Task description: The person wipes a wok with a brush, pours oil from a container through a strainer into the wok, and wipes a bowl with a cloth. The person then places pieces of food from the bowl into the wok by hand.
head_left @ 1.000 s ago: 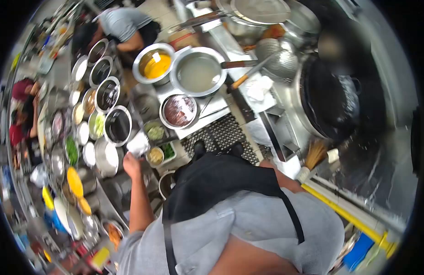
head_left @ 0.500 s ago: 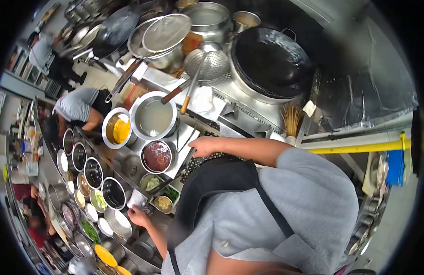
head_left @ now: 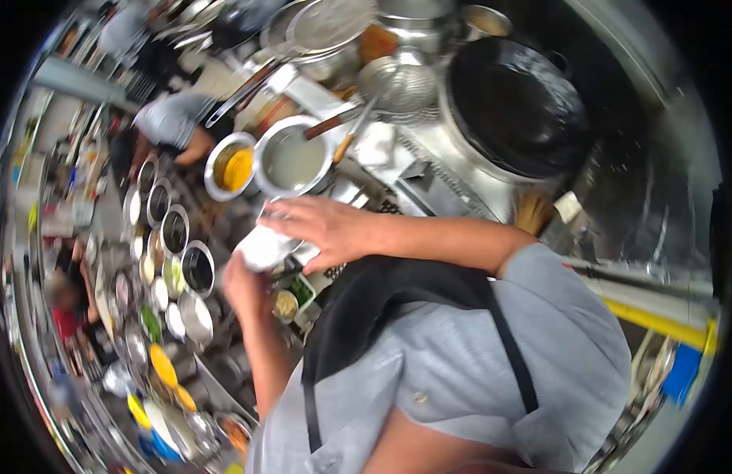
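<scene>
A white cloth is bunched between my two hands, over the spot where the pot of red sauce stands. My left hand, blurred by motion, grips its lower left side with the fingers closed. From the right, my right hand reaches over the cloth with fingers stretched and spread, the fingertips at its upper edge. Whether they touch it I cannot make out. Close by are a pot of cloudy liquid and a pot of yellow liquid. A small bowl of chopped food lies below my hands.
A large black wok sits on the stove, with a perforated strainer beside it. Several pots of dark sauce line the counter at left. A co-worker bends over the counter; a bamboo brush stands by the stove.
My left hand has risen with the white cloth, toward the sauce pot. My right hand has moved left to the cloth and spread its fingers. The whole view has shifted.
</scene>
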A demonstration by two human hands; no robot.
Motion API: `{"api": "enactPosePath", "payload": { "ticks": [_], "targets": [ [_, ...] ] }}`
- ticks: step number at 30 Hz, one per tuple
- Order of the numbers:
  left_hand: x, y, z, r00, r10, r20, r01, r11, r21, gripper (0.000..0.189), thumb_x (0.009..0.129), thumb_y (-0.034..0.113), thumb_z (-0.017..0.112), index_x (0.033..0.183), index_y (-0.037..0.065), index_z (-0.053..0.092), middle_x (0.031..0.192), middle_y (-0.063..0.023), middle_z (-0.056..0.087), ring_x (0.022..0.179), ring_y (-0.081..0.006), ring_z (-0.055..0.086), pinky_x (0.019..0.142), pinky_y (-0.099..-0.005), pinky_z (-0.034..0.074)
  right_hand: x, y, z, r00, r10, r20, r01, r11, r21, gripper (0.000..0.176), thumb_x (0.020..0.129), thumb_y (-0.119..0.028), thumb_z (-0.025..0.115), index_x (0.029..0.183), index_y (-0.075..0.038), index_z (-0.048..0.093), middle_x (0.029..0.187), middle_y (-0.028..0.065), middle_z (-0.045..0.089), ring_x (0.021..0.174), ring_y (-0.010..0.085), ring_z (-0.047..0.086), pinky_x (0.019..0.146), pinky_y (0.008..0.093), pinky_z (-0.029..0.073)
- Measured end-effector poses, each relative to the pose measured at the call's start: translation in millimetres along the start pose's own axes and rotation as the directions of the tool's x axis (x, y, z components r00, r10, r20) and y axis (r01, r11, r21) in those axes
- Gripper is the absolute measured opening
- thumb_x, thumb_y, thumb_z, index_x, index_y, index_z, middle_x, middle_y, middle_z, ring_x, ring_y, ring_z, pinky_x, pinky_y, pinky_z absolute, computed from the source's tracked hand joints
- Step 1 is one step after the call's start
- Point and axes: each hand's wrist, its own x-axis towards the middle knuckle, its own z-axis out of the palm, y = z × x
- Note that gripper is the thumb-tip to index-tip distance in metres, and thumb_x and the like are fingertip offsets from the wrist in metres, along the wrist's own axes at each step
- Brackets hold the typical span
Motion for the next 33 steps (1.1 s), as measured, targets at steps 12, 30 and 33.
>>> {"api": "enactPosePath", "payload": {
  "ticks": [12,30,33],
  "targets": [
    [-27.6,5.4,125.7,0.764,0.220,0.607,-0.343,0.935,0.093,0.052,0.082,0.019,0.071,0.124,-0.004,0.050,0.114,-0.0123,0.060,0.100,-0.0163,0.058,0.087,-0.0300,0.047,-31.9,29.6,-81.3,0.765,0.616,0.188,-0.269,0.041,0.962,0.029,0.086,-0.009,0.064,0.112,0.004,0.060,0.104,0.0087,0.065,0.091,0.0137,0.063,0.082,0.0273,0.051],
    [91.5,35.7,198.1,0.255,-0.305,0.918,-0.261,0.892,0.369,0.039,0.083,0.025,0.073,0.110,-0.001,0.063,0.095,-0.0030,0.067,0.083,-0.0102,0.060,0.077,-0.0274,0.049,-14.5,61.7,-144.7,0.494,0.855,-0.156,-0.725,0.504,0.470,0.025,0.081,-0.005,0.068,0.105,0.003,0.063,0.097,0.0065,0.064,0.090,0.0129,0.060,0.080,0.0285,0.048],
    [120.2,46.8,215.1,0.083,-0.075,0.994,-0.467,0.878,0.105,0.038,0.080,0.023,0.075,0.109,0.000,0.063,0.097,-0.0026,0.065,0.086,-0.0098,0.059,0.080,-0.0276,0.048,6.7,59.2,-145.8,0.807,0.575,-0.133,-0.550,0.815,0.182,0.027,0.081,-0.003,0.066,0.106,0.004,0.063,0.097,0.0113,0.062,0.094,0.0186,0.060,0.081,0.0309,0.048]
  ]
}}
